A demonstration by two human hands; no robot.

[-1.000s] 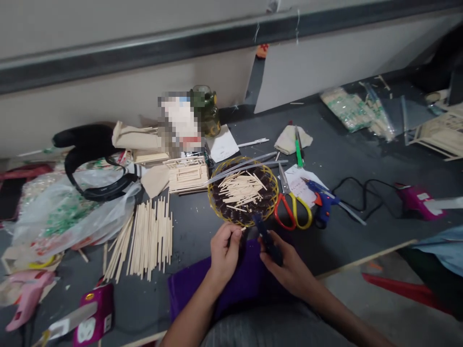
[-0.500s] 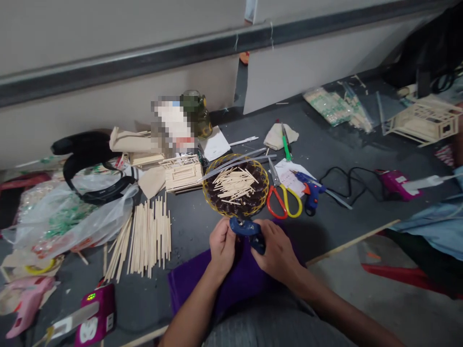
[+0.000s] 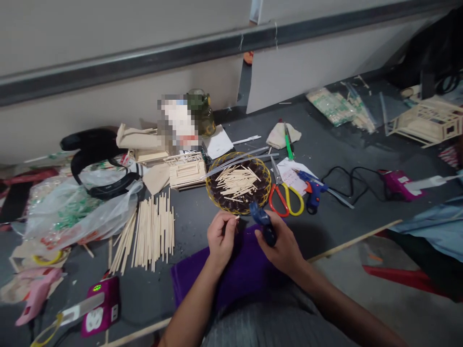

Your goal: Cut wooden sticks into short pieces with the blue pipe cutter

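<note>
Left hand point(image 3: 221, 237): grip pinching a pale wooden stick point(image 3: 237, 218), tip protruding, apparently for access. Right hand point(image 3: 280, 243): grip wrapped around a dark-blue hand tool point(image 3: 263, 220), probably a cutter, apart from the stick. Wicker basket point(image 3: 262, 188): on surface point(image 3: 191, 226) just beyond both hands, presumably keeping short sticks point(image 3: 237, 182) together within reach. Stick: slim, plain, mostly hidden.

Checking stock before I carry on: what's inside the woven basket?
The woven basket holds a loose heap of short wooden sticks; translucent glue sticks lie across its far side. Whatever is beneath the heap is covered.
</note>
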